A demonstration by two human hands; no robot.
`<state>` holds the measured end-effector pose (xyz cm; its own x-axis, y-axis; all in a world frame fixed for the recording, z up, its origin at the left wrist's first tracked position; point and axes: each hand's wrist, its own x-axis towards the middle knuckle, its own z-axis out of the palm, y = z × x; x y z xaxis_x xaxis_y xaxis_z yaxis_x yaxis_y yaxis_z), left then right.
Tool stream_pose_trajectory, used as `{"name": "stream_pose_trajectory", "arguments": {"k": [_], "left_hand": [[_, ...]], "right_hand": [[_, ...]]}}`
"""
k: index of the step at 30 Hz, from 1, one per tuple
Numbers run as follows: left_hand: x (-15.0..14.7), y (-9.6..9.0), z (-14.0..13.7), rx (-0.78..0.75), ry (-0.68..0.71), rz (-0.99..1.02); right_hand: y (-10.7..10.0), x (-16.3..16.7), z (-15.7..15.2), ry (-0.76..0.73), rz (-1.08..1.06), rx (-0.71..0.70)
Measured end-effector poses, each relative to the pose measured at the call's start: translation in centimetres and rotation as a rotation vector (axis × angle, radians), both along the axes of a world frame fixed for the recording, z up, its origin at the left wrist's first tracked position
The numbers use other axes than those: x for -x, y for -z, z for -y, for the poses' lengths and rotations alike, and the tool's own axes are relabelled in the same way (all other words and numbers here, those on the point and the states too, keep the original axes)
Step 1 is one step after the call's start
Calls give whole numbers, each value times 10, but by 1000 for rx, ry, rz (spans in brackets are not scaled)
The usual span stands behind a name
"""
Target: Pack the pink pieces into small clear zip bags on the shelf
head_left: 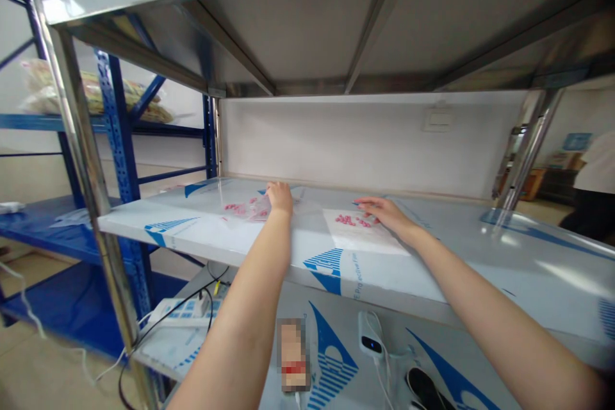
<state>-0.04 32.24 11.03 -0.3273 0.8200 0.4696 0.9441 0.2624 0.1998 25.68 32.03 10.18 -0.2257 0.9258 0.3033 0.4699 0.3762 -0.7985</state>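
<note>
My left hand (280,196) is over the steel shelf (269,237), its fingers curled down; what they pinch, if anything, is hidden. Just left of it lies a clear plastic bag (262,210) with small pinkish-red pieces (235,208) in or under it. My right hand (382,210) reaches in from the right, fingers stretched out to the left with thumb and fingers apart. Below its fingertips, a cluster of small red pieces (350,221) lies on a white, thin sheet or bag (365,242). The pieces are too small to name.
Another steel shelf (307,25) hangs close overhead. Chrome posts (81,109) stand at the sides. On the lower shelf are a power strip (185,311), a white device with a small display (371,336) and cables. A person (598,179) stands far right.
</note>
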Motion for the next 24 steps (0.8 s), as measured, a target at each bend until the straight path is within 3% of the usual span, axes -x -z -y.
{"name": "stream_pose_trajectory", "arguments": {"k": [4, 8, 14, 20, 24], "left_hand": [[10, 7, -5, 7, -80, -140], [9, 13, -7, 37, -72, -290], [7, 14, -7, 207, -109, -261], [8, 13, -9, 141, -33, -320], [2, 11, -15, 52, 72, -182]], "right_hand": [[-1, -1, 1, -7, -7, -2], [0, -1, 0, -35, 3, 1], [0, -1, 2, -59, 3, 26], [2, -2, -2, -71, -6, 24], [3, -3, -3, -66, 4, 15]]}}
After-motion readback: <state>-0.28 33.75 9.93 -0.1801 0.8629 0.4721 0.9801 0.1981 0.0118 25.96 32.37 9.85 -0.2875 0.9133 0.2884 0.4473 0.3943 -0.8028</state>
